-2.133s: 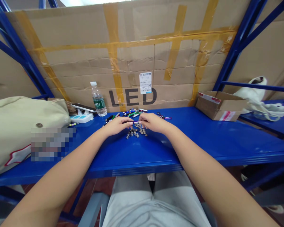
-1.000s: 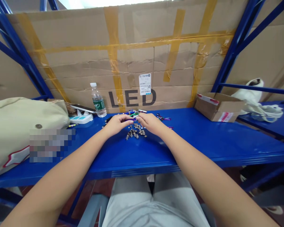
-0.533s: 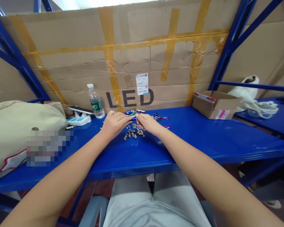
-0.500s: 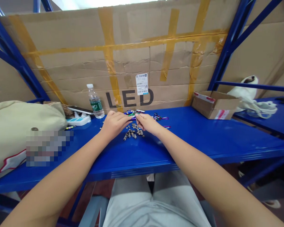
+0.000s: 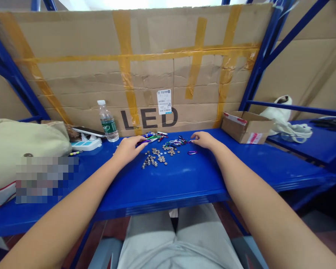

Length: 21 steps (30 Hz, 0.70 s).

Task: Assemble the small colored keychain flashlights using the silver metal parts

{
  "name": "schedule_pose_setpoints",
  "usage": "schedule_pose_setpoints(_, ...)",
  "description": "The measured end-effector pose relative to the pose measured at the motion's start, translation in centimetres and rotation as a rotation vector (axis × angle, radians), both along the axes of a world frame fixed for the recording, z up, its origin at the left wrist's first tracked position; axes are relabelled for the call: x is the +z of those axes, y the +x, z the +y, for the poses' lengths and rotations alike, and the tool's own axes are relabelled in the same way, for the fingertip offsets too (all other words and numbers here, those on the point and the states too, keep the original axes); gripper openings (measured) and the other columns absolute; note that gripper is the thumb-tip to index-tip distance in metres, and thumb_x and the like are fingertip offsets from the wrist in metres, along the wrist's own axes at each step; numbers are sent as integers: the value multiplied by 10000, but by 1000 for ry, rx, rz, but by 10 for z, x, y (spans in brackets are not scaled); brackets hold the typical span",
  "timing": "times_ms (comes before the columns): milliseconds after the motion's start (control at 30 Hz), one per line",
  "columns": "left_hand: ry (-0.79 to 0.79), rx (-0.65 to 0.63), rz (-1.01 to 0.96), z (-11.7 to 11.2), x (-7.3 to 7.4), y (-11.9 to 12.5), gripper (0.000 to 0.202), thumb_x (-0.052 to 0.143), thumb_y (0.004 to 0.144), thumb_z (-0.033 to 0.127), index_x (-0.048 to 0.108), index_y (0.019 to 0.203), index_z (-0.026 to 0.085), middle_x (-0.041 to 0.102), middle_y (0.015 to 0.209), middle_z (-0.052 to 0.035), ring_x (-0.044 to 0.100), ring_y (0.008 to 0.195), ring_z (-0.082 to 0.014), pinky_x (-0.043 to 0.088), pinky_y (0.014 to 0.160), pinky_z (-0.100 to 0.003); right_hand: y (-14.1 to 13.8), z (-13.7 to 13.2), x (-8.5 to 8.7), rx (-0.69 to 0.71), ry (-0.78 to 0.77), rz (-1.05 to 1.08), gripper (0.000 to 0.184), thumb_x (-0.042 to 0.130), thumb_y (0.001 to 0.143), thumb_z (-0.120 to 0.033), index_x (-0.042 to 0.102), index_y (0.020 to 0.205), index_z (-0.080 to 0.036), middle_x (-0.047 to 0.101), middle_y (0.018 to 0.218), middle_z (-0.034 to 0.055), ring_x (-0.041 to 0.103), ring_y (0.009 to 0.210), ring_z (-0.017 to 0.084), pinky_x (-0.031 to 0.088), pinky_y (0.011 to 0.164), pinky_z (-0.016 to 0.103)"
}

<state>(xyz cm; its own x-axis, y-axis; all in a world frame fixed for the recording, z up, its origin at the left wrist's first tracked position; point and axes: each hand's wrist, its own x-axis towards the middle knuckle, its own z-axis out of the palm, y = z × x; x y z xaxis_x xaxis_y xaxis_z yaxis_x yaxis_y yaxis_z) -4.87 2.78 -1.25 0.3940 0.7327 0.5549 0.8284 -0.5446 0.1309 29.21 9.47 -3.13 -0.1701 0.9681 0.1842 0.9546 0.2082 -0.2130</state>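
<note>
My left hand [image 5: 128, 150] is closed around a slim purple metal tube [image 5: 143, 142], which pokes out past the fingertips. Close by lies a heap of slim coloured tubes [image 5: 155, 136]. My right hand [image 5: 204, 140] pinches a purple carabiner [image 5: 189, 142] at the right end of a pile of coloured carabiners [image 5: 175, 142]. One more purple carabiner [image 5: 192, 152] lies apart, nearer me. Between the hands are several small round metal discs [image 5: 161, 159] and a cluster of small silvery metal pieces [image 5: 148, 161].
A water bottle [image 5: 108, 122] and a white power strip [image 5: 86, 144] stand at the back left. The pale bag [image 5: 25, 138] covers the left end of the blue table [image 5: 179, 183]. An open cardboard box [image 5: 245, 127] sits at right, before a cardboard wall [image 5: 145, 78].
My hands have parted. The right hand has moved right, from beside the left hand to the carabiner pile. My left hand stays near the tubes. The view has shifted slightly.
</note>
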Motion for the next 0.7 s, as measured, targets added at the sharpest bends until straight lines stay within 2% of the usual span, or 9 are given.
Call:
schedule_pose_setpoints(67, -17, -20, 31, 0, -1, 2, 315, 466, 875, 422, 637, 1037, 214, 683, 1053, -48, 626, 942, -230, 456, 811, -328, -3, 3, -3, -9, -22, -29, 207, 594, 796, -260, 689, 955, -168, 688, 959, 86, 614, 846, 184, 416, 709, 241)
schedule_pose_setpoints(133, -37, -38, 68, 0, -2, 4, 311, 461, 876, 420, 640, 1028, 215, 683, 1048, -48, 624, 941, -227, 452, 828, -332, -6, 7, -4, -22, -60, -48, 154, 600, 787, -256, 706, 817, -149, 694, 872, 111, 622, 797, 201, 411, 680, 256)
schedule_pose_setpoints(233, -72, -65, 112, -2, -2, 6, 322, 444, 882, 434, 640, 1021, 219, 681, 1045, -44, 615, 955, -226, 429, 893, -362, -7, 9, -3, -25, -88, -42, 177, 602, 770, -249, 684, 662, -137, 677, 742, 121, 620, 720, 212, 400, 646, 271)
schedule_pose_setpoints(367, -125, -105, 124, -4, -1, 9, 329, 411, 899, 432, 613, 1033, 210, 668, 1058, -48, 597, 993, -226, 375, 979, -403, -7, 3, 1, -12, -111, 9, 208, 548, 791, -272, 657, 684, -131, 662, 725, 93, 596, 657, 183, 398, 599, 260)
schedule_pose_setpoints(433, -147, -122, 113, -5, -1, 11, 316, 402, 908, 414, 593, 1042, 201, 660, 1054, -52, 594, 992, -223, 379, 976, -402, -9, -3, 4, 0, -160, 144, 208, 499, 818, -275, 634, 750, -132, 654, 748, 78, 573, 626, 150, 403, 562, 238)
schedule_pose_setpoints(567, -176, -156, 63, -9, -4, 18, 287, 384, 926, 362, 555, 1069, 180, 643, 1033, -63, 595, 955, -208, 428, 914, -370, -27, -17, 8, 124, -321, 712, 163, 460, 847, -263, 560, 786, -150, 605, 778, 59, 509, 585, 89, 380, 481, 182)
schedule_pose_setpoints(633, -123, -178, 21, -11, -6, 25, 289, 364, 936, 317, 516, 1131, 166, 606, 1097, -84, 564, 1020, -208, 421, 925, -362, -42, -26, 9, 234, -394, 916, 143, 453, 853, -245, 523, 759, -163, 554, 712, 27, 459, 534, 68, 344, 444, 168)
schedule_pose_setpoints(700, -34, -194, -12, -12, -9, 33, 306, 340, 943, 274, 467, 1194, 152, 560, 1153, -108, 520, 1087, -211, 405, 945, -363, -60, -33, 9, 316, -446, 997, 131, 470, 852, -234, 479, 733, -178, 473, 609, -18, 401, 475, 59, 303, 412, 165)
